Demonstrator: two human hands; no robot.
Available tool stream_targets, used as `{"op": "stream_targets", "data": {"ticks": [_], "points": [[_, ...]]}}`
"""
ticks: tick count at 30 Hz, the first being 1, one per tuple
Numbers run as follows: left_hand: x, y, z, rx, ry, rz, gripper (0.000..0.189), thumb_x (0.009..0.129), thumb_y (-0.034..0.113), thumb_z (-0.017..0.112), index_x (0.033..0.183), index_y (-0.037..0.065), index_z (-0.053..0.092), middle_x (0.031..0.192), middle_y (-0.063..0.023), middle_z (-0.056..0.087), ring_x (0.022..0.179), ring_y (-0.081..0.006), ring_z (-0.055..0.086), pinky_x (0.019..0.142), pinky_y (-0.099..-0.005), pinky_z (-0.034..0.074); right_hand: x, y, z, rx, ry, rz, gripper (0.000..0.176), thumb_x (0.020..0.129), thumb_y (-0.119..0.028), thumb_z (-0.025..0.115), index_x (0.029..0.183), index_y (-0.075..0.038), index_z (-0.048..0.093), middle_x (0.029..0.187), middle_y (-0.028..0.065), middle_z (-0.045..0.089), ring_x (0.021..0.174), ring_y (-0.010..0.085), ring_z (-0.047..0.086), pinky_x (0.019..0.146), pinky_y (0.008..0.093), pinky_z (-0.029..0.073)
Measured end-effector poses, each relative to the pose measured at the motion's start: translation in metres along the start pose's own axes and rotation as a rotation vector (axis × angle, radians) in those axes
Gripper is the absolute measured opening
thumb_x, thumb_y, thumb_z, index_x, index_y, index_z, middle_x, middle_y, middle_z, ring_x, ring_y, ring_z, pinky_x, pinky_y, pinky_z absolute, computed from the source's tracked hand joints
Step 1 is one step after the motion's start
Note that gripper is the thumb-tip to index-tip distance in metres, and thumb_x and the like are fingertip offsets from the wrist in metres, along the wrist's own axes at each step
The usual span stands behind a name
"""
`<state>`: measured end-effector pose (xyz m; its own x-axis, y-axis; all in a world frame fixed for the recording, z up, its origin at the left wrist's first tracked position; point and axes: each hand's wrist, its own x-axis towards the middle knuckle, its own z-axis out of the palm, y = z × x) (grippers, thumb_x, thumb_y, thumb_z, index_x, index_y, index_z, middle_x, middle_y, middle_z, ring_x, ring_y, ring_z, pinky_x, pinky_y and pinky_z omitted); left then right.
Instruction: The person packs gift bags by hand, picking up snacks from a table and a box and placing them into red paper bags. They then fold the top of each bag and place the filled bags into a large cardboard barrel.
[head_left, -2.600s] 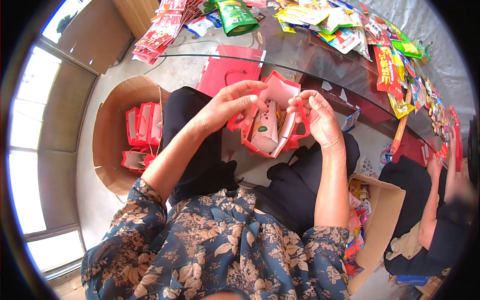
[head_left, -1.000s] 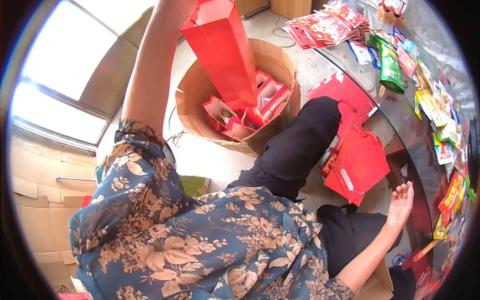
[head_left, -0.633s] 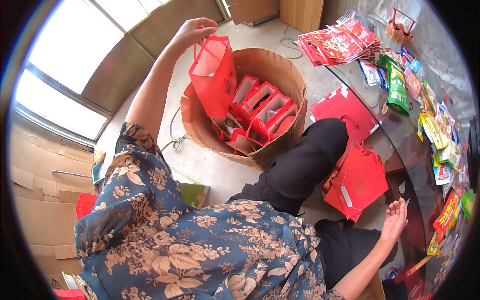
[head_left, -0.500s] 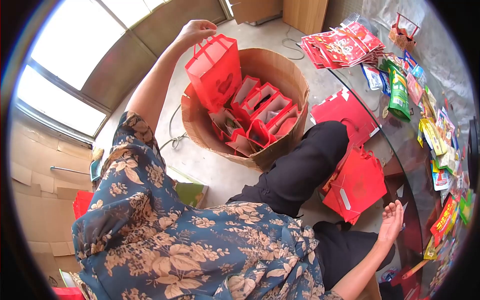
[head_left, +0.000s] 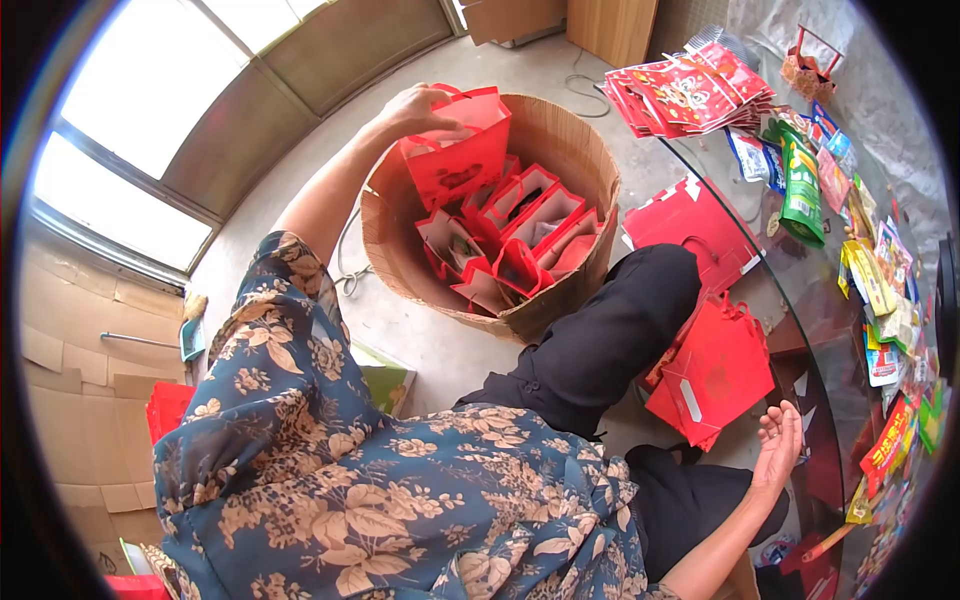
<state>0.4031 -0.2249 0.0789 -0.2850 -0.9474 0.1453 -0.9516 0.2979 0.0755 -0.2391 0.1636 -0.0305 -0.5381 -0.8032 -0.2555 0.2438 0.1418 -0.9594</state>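
A red gift bag [head_left: 458, 160] stands in the upper left part of a round cardboard bin [head_left: 385, 240], with its top above the rim. My left hand [head_left: 425, 112] is at the bag's upper left edge, fingers bent over and gripping it. Several other red bags [head_left: 545, 220] stand upright in the bin, packed together. At the lower right, my right hand [head_left: 778, 440] is palm up with loosely curled, parted fingers and nothing in it. It is just below a red bag [head_left: 715, 375] lying beside my leg.
On the right, a glass table [head_left: 800, 310] bears a stack of red printed bags [head_left: 690, 90], a green packet [head_left: 800, 190] and several snack packets. Another red bag [head_left: 695, 230] lies near the table edge. A cable [head_left: 350, 278] runs on the floor left of the bin.
My left hand has moved down and to the right, from the bag's handles to its upper edge. The bag has shifted right, further over the bin. My right hand has barely moved.
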Motion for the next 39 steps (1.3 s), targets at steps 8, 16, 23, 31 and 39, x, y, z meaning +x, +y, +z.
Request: {"op": "stream_targets", "data": {"ticks": [8, 16, 23, 31, 39], "points": [[-0.023, 0.026, 0.011, 0.110, 0.053, -0.008, 0.054, 0.073, 0.058, 0.070, 0.102, 0.013, 0.072, 0.128, -0.0162, 0.051, 0.110, -0.0325, 0.058, 0.091, -0.0405, 0.048, -0.005, -0.005, 0.010, -0.034, -0.038, -0.003, 0.030, 0.097, -0.028, 0.058, 0.116, -0.005, 0.058, 0.093, 0.0027, 0.064, 0.080, 0.0103, 0.059, 0.070, 0.0230, 0.043], [-0.031, 0.016, 0.028, 0.183, 0.003, 0.092, 0.036, 0.072, 0.037, 0.072, 0.096, 0.010, 0.070, 0.124, -0.0172, 0.052, 0.104, -0.0360, 0.060, 0.087, -0.0443, 0.049, -0.006, -0.006, 0.013, -0.071, -0.039, 0.009, 0.029, 0.097, -0.028, 0.057, 0.115, -0.006, 0.058, 0.092, 0.0026, 0.064, 0.080, 0.0106, 0.059, 0.069, 0.0230, 0.043], [-0.032, 0.006, 0.034, 0.166, 0.147, -0.002, 0.013, 0.077, 0.013, 0.060, 0.084, 0.007, 0.069, 0.101, -0.0165, 0.058, 0.089, -0.0382, 0.063, 0.078, -0.0461, 0.051, -0.008, -0.006, 0.015, -0.107, -0.041, 0.014, 0.027, 0.098, -0.027, 0.055, 0.114, -0.005, 0.058, 0.092, 0.0028, 0.063, 0.079, 0.0102, 0.059, 0.068, 0.0229, 0.043], [-0.036, -0.009, 0.047, 0.339, 0.254, -0.111, 0.011, 0.081, 0.017, 0.060, 0.081, 0.007, 0.066, 0.095, -0.0143, 0.058, 0.080, -0.0373, 0.065, 0.073, -0.0471, 0.051, -0.009, -0.007, 0.020, -0.167, -0.066, 0.030, 0.025, 0.099, -0.026, 0.054, 0.113, -0.006, 0.058, 0.092, 0.0028, 0.063, 0.079, 0.0097, 0.059, 0.068, 0.0224, 0.043], [-0.027, -0.016, 0.065, 0.369, 0.275, -0.237, 0.011, 0.081, 0.012, 0.057, 0.080, 0.007, 0.067, 0.102, -0.0146, 0.060, 0.084, -0.0368, 0.065, 0.076, -0.0474, 0.052, -0.010, -0.001, 0.019, -0.253, -0.096, 0.034, 0.025, 0.098, -0.026, 0.055, 0.113, -0.006, 0.058, 0.093, 0.0031, 0.065, 0.079, 0.0089, 0.061, 0.067, 0.0217, 0.044]]}}
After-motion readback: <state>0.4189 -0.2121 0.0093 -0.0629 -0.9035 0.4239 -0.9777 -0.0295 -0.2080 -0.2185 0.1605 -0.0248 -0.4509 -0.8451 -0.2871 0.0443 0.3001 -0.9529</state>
